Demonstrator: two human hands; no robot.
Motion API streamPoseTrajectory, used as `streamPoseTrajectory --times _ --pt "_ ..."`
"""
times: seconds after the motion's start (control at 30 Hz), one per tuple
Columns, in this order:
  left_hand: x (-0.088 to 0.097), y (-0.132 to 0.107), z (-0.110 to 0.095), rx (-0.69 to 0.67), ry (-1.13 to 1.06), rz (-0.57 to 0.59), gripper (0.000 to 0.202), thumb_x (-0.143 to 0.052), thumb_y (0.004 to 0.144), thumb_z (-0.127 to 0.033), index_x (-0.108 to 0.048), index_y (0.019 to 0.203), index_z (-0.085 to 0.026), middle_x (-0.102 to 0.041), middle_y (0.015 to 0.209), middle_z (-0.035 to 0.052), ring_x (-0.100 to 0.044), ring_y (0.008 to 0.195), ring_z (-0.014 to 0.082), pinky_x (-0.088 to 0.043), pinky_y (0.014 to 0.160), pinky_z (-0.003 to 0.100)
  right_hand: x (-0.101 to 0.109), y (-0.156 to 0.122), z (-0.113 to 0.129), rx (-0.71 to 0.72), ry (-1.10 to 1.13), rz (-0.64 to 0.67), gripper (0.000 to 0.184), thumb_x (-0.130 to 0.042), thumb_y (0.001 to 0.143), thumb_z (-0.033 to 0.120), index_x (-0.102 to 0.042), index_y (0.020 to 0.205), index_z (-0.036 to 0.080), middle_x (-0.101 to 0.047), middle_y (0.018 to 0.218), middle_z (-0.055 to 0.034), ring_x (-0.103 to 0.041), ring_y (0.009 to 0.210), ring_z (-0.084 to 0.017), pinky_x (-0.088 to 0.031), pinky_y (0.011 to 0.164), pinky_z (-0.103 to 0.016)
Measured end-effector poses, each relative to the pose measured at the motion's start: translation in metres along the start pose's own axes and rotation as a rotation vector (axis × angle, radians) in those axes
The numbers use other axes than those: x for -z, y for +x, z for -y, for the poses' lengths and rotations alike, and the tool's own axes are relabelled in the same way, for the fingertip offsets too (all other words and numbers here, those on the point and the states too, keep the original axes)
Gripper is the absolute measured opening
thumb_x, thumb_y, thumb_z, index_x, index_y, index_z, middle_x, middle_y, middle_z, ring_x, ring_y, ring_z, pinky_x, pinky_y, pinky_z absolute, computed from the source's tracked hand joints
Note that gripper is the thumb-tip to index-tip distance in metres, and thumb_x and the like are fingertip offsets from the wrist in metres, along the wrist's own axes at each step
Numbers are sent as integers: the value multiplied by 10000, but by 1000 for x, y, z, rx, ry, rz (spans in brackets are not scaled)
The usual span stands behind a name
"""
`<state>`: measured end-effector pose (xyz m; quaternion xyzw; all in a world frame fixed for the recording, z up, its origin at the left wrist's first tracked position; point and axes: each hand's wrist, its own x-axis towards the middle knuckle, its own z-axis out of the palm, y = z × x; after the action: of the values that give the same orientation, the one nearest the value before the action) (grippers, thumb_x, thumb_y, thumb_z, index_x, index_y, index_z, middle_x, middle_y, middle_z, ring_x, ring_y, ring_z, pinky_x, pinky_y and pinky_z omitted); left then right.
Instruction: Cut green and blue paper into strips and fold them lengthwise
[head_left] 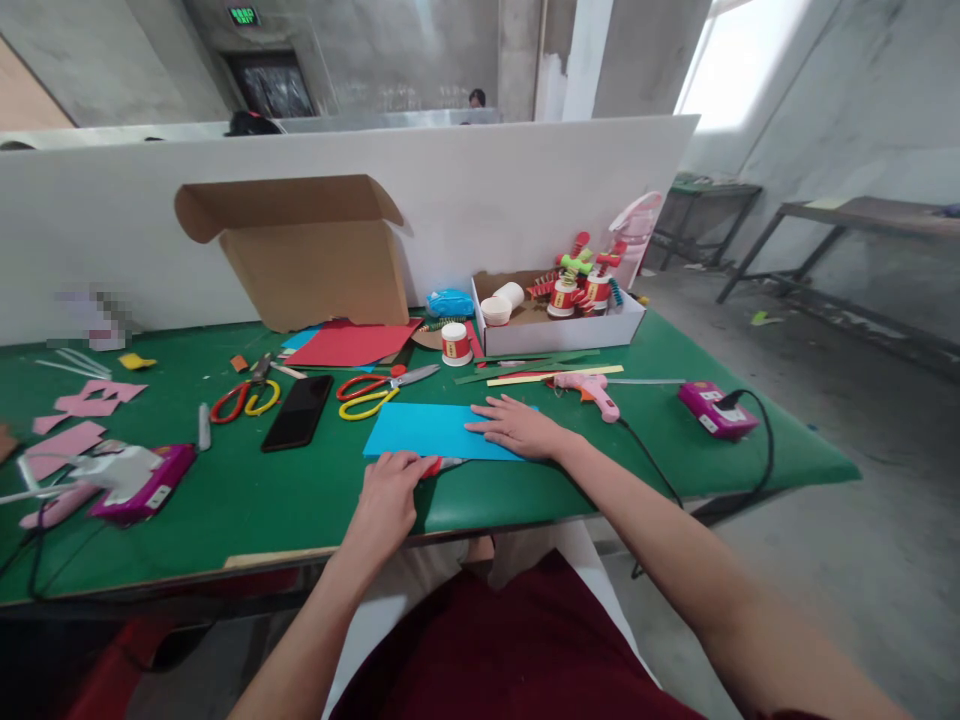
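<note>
Blue paper (424, 430): plain, oblong, flat. Right hand (521, 428) spread on it; left hand (388, 492) curled round tool (432, 467) (red, grey-tipped).

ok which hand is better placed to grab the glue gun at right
Probably the right hand: on the blue paper, it is nearer that glue gun; the left hand is farther, holding a red tool.

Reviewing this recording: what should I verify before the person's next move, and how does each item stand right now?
1. Blue paper held down: ok, right hand lies flat on it.
2. Red-handled tool gripped: ok, in the left hand, beside the paper's near edge.
3. Tool tip touching paper: cannot tell, too small.
4. Scissors well clear of paper: not ok, yellow handle lies at its far edge.
5. Glue gun off paper: ok, lying to its right.
</note>
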<state>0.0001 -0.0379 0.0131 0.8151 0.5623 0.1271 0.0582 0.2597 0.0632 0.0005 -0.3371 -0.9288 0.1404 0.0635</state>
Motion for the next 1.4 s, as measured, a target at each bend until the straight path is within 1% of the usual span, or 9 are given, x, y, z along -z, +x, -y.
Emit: streamPoseTrajectory --times 0.17,0.33,0.5,0.7,0.8,0.93,1.13,1.4 --pt "-2 2 -4 -2 11 17 518 -365 845 -22 -650 1211 -253 -645 1113 94 -542 990 236 -414 825 360 0 0 1 -10 -21 15 438 -320 1016 396 -439 1432 325 -310 1562 -8 -209 1457 -278 -169 1181 -518" --pt "-2 1 -6 -8 19 3 524 -367 841 -11 -648 1205 -262 -647 1112 84 -541 967 216 -407 812 342 1 0 2 -5 -23 8 429 -322 1015 401 -450 1421 346 -323 1556 3 -220 1455 -270 -178 1178 -520" --pt "-3 6 -11 -1 27 20 514 -369 846 -25 -647 1205 -267 -649 1119 87 -540 981 231 -405 792 348 2 0 3 -16 -16 12 429 -330 1013 387 -460 1418 327 -326 1555 -9 -227 1452 -277 -182 1177 -520" --pt "-5 5 -10 -22 3 -2 524 -368 836 -22 -645 1205 -270 -649 1115 86 -538 975 223 -407 804 342 1 0 2 -6 -12 1 427 -327 1013 398 -453 1419 346 -323 1556 0 -222 1454 -274 -180 1177 -526" --pt "-4 5 -13 -13 5 10 523 -367 836 -15 -647 1197 -269 -645 1111 86 -535 982 229 -401 810 345 0 0 2 -7 -21 1 427 -323 1015 401 -450 1419 350 -326 1555 4 -226 1453 -270 -183 1177 -521" --pt "-3 5 -16 -13 10 35 525 -370 831 -5 -647 1194 -264 -642 1115 86 -536 990 235 -398 811 349 0 0 2 -9 -39 13 434 -315 1017 395 -449 1425 326 -321 1558 -11 -224 1453 -278 -183 1175 -524" --pt "-4 5 -19 -18 14 10 532 -376 823 -14 -641 1211 -263 -650 1092 87 -537 964 226 -412 811 351 0 0 1 -4 -27 -1 427 -327 1013 402 -454 1418 347 -330 1553 5 -228 1452 -269 -183 1177 -520" --pt "-7 7 -23 -21 -16 34 535 -361 832 -6 -647 1202 -265 -643 1129 90 -536 1003 231 -406 807 350 1 0 5 -13 -20 6 427 -319 1015 400 -456 1416 350 -328 1554 13 -222 1455 -266 -176 1181 -513"
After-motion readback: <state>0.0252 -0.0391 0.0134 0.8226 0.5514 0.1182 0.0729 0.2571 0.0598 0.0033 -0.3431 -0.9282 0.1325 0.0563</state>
